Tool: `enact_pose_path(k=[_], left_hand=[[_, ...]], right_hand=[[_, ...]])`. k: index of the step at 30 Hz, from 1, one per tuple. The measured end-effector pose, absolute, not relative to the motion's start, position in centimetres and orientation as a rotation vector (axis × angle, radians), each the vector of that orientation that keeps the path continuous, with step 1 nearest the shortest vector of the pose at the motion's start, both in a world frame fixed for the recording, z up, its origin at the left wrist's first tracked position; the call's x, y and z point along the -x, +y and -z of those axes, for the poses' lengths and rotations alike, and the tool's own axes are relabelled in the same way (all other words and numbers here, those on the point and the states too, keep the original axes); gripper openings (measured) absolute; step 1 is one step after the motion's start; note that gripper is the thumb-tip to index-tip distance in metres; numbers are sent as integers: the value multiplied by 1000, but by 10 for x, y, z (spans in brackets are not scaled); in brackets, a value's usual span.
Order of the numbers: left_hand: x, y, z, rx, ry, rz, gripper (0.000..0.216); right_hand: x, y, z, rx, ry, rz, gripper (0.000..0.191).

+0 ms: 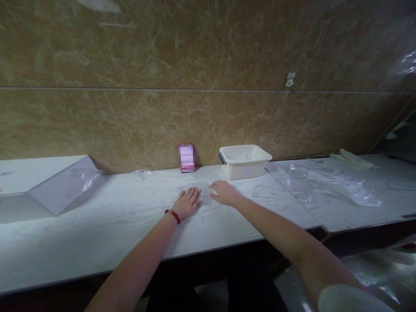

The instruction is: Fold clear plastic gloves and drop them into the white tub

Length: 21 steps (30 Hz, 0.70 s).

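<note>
A thin, clear plastic sheet or bag point(204, 193) lies flat on the white wood-grain table point(136, 234) between my two hands; its outline is hard to make out. My left hand point(187, 202), with a dark red bead bracelet point(173, 215) at the wrist, rests palm down at the plastic's left side, fingers stretched out. At its right side, my right hand point(225, 193) touches the plastic with fingertips slightly bent and apart. Just behind the hands, a phone point(186, 158) with a lit screen leans on the wall.
A cream plastic tub point(245, 170) with a dark handle stands behind my right hand, with something clear inside. Loose clear plastic bags point(338, 182) lie on the right. At far left is a white box point(42, 175) with plastic point(86, 180) at its open side. A marble-patterned wall point(156, 121) borders the table.
</note>
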<state>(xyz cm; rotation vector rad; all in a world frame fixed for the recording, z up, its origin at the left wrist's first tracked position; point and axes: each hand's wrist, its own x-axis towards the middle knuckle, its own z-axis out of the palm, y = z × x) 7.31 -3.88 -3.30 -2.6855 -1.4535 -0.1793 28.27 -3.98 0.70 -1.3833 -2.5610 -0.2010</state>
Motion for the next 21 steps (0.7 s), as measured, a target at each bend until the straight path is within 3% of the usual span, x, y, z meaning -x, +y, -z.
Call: enact_pose_path(k=[4, 10, 15, 21], left_hand=[[-74, -39, 32, 2698, -1474, 172, 55], [-73, -44, 24, 2780, -1508, 226, 78], [-69, -39, 17, 2844, -1551, 355, 49], [-59, -34, 12, 3002, -1508, 376, 46]], right_hand=[[-284, -55, -14, 933, -2898, 318, 23], [-272, -50, -14, 861, -2872, 360, 16], [-266, -31, -30, 876, -2589, 22, 15], [-281, 1, -36, 1230, -2168, -400, 27]])
